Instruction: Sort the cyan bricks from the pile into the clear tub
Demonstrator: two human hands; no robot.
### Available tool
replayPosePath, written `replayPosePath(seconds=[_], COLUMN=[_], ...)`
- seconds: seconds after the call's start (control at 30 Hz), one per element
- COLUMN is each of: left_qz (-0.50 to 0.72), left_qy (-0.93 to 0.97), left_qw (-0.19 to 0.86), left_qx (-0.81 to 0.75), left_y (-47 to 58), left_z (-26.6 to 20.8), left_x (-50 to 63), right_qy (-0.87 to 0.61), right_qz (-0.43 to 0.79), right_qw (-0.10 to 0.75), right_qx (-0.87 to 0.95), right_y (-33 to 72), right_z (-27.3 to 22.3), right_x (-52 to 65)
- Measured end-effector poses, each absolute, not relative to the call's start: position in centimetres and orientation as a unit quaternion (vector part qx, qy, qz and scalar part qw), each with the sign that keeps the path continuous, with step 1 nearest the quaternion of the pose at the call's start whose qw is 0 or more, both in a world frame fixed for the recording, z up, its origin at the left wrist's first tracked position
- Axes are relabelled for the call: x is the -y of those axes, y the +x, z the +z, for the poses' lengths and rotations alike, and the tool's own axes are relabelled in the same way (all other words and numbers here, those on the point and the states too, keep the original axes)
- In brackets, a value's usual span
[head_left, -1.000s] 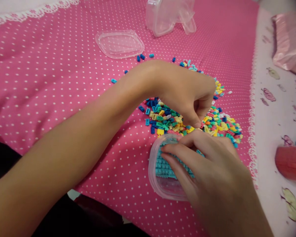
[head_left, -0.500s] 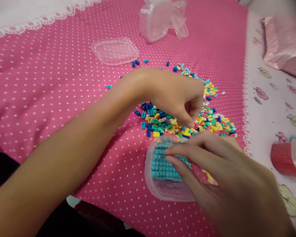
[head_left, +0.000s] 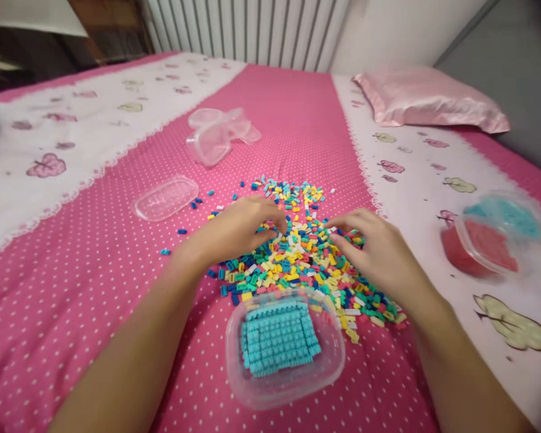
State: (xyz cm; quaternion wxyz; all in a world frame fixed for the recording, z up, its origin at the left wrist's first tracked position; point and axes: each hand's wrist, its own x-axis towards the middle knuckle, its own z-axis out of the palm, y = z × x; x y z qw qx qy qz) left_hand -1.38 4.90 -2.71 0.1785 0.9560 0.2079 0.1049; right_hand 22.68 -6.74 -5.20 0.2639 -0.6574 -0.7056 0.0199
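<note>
A wide heap of small multicoloured building bricks (head_left: pixel 293 261) lies on pink dotted cloth. My left hand (head_left: pixel 252 225) reaches over the heap's left side, fingers curved down, with a gap between thumb and fingers. On the right side, my right hand (head_left: pixel 372 246) has thumb and index fingertips close to the bricks, slightly apart; nothing shows between them. Nearer to me, below both hands, stands a clear plastic container (head_left: pixel 234 385). Inside it rests a turquoise studded block of joined bricks (head_left: pixel 279 338), with neither hand touching it.
Left of the heap lies a clear lid (head_left: pixel 166 198), with stray blue bricks beside it. Clear empty tubs (head_left: pixel 211 141) are farther back. At right sit a tub of red pieces (head_left: pixel 480 249) and a tub of turquoise pieces (head_left: pixel 507 215). A pink pillow (head_left: pixel 433 99) lies behind.
My right hand has moved from over the container to the heap's right side. My left hand has shifted left over the heap. The view has tilted up, showing more of the bed.
</note>
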Motion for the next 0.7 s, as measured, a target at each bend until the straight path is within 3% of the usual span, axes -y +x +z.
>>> replayPosePath(seconds=[0.2,0.53,0.7], left_qz=[0.121,0.065,0.063], left_qy=[0.945,0.957,0.950], left_qw=[0.116,0.152,0.114], left_qx=[-0.281,-0.237,-0.285], left_y=[-1.6,-0.5,-0.6], left_z=[-3.0,-3.8,-3.7], left_x=[-5.5,-4.3,-4.4], right_qy=[-0.639,-0.590,-0.597], right_qz=[0.029,0.043,0.033], right_qw=[0.264,0.226,0.234], right_qx=[0.722,0.774,0.767], right_y=[21.4,19.8,19.5], right_z=[-7.3,-7.8,-7.6], right_x=[5.9,6.0,6.2])
